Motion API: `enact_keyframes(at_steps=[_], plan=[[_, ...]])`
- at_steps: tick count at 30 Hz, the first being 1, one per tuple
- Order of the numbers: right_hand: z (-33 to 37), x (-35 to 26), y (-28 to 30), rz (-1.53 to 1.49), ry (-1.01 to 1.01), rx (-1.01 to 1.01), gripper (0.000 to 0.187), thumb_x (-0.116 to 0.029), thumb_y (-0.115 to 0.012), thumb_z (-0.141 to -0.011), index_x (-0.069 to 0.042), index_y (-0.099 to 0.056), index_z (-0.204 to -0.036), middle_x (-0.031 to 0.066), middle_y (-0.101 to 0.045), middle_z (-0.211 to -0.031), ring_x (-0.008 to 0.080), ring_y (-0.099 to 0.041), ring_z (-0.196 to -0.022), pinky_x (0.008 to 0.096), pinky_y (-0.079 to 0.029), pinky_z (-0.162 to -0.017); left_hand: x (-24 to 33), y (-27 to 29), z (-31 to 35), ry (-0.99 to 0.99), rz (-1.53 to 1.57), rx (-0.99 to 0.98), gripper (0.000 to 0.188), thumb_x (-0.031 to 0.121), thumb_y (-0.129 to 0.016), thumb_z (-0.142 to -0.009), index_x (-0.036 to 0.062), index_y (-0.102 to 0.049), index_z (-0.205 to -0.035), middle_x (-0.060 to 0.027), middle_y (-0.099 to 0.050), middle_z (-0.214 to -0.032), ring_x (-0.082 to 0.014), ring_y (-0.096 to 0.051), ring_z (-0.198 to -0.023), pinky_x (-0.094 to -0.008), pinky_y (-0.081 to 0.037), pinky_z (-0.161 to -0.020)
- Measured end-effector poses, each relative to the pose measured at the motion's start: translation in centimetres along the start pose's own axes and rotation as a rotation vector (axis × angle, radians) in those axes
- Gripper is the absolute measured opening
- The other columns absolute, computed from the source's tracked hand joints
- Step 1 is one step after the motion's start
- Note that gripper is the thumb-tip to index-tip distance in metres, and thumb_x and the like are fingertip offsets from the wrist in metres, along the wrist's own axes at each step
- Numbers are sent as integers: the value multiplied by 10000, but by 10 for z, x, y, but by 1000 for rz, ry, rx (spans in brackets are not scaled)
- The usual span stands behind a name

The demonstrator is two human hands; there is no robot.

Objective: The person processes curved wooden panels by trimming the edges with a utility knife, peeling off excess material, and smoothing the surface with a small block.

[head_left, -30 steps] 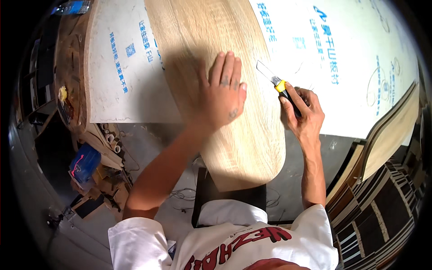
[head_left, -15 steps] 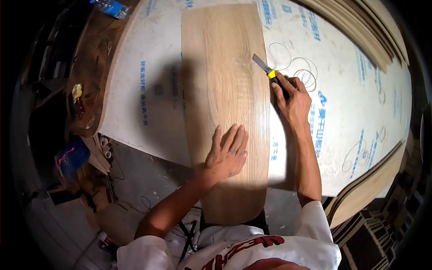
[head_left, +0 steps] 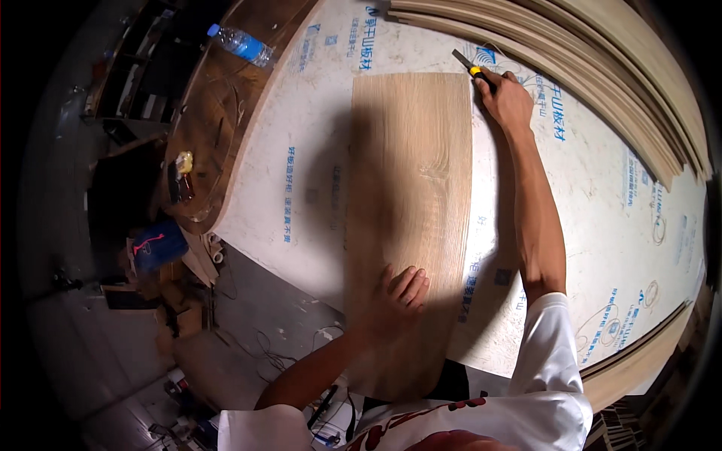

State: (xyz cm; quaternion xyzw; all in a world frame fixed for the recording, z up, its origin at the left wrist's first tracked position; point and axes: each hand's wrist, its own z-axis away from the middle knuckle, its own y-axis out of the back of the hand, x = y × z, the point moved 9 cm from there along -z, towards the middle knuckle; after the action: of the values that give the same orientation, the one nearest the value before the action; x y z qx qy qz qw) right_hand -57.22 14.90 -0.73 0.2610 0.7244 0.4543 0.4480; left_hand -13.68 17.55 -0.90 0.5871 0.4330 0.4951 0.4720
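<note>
A long wood-grain board (head_left: 421, 150) lies lengthwise on a white printed sheet (head_left: 301, 128), its near end reaching toward my body. My left hand (head_left: 397, 301) rests on the board's lower part, palm down with the fingers stretched out. Off the board's far right corner, my right hand (head_left: 510, 101) is closed round the handle of a utility knife (head_left: 475, 71). The knife is black and yellow, and its bare blade points up and left, away from me. A dark shadow falls along the board's left side.
Several long wooden strips (head_left: 571, 83) are stacked at the back right. More curved-edge boards (head_left: 639, 361) lean at the lower right. On the brown table (head_left: 218, 98) at left lie a water bottle (head_left: 244, 45) and a yellow-topped item (head_left: 183, 161). Cables (head_left: 274, 357) trail on the floor.
My right hand has moved the knife farther away along the board's right edge, to its far corner. The left hand still lies on the board. The view has shifted.
</note>
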Motion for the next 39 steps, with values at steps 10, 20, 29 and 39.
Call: enact_keyframes(at_steps=[10, 20, 29, 39], plan=[[131, 55, 47, -4, -213, 83, 564, -409, -652, -884, -151, -524, -1370, 167, -613, -1015, 349, -651, -877, 440, -537, -720, -1, 8, 0, 27, 143, -62, 516, 325, -513, -905, 35, -543, -1331, -184, -454, -1438, -339, -374, -1372, -649, -194, -1118], [640, 65, 161, 171, -933, 197, 521, -239, -665, -880, -51, -525, -1346, 195, -615, -1048, 390, -604, -936, 433, -487, -827, 25, -23, 7, -344, 91, -265, 598, 408, -405, -994, 169, -297, -1532, -93, -162, -1619, -322, -105, -1487, -651, -25, -1142], [1014, -121, 65, -1004, -1849, 1058, 455, -403, -652, -933, -98, -503, -1236, 55, -594, -721, 133, -556, -579, 267, -454, -477, 76, -36, 25, -664, 0, -185, 586, 391, -389, -1003, 130, -304, -1521, -79, -189, -1612, -289, -132, -1486, -583, -60, -1174], [787, -26, 97, -1401, -1030, 798, 357, -129, -570, -962, -52, -473, -1297, 80, -608, -1001, 126, -589, -682, 251, -477, -609, 56, -40, 6, -209, -46, -65, 779, 496, -302, -998, -77, -170, -1508, -244, -98, -1598, -370, -32, -1492, -589, 3, -1168]])
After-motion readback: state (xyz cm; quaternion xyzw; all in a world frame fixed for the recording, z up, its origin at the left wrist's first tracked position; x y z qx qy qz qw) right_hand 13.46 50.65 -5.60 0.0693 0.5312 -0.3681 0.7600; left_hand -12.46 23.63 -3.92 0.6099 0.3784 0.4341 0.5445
